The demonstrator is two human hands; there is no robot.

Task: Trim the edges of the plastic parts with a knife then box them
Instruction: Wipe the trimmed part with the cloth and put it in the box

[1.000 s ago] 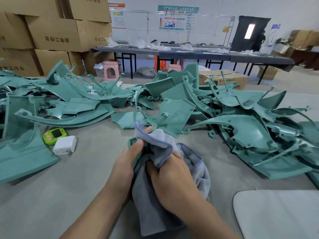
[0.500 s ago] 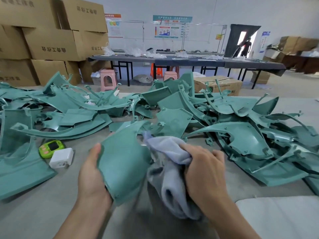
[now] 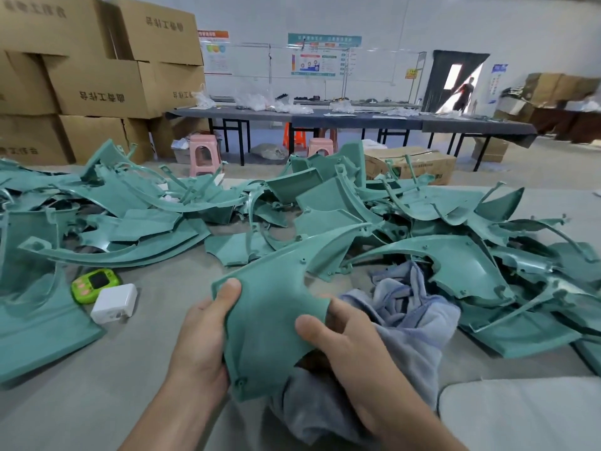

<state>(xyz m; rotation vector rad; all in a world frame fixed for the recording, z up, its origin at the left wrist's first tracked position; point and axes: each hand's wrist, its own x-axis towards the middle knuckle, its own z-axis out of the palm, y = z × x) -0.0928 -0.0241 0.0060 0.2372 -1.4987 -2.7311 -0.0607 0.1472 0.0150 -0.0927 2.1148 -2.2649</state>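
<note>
1. The person is holding a matte teal-green moulded plastic panel (image 3: 276, 307) up above the grey table (image 3: 81, 402), in the middle of the view.
2. The panel is curving gently and tapering into a long pointed arm at its upper right. It is showing small holes, a thin raised rim along its upper left edge and a little holed tab at its bottom corner.
3. The left hand (image 3: 201, 336) is gripping the panel's left edge, its thumb pressing on the upper left corner.
4. The right hand (image 3: 344, 346) is pinching the panel's right edge, with its thumb on top and its fingers curled beneath.
5. A crumpled grey-blue cloth (image 3: 413, 320) is lying just right of the panel, partly under the right hand.
6. A heap of similar teal plastic parts (image 3: 455, 262) is spreading behind the panel and to both sides.
7. A lime-green handheld timer (image 3: 96, 284) and a white rectangular charger block (image 3: 113, 302) are sitting side by side to the left of the panel.
</note>
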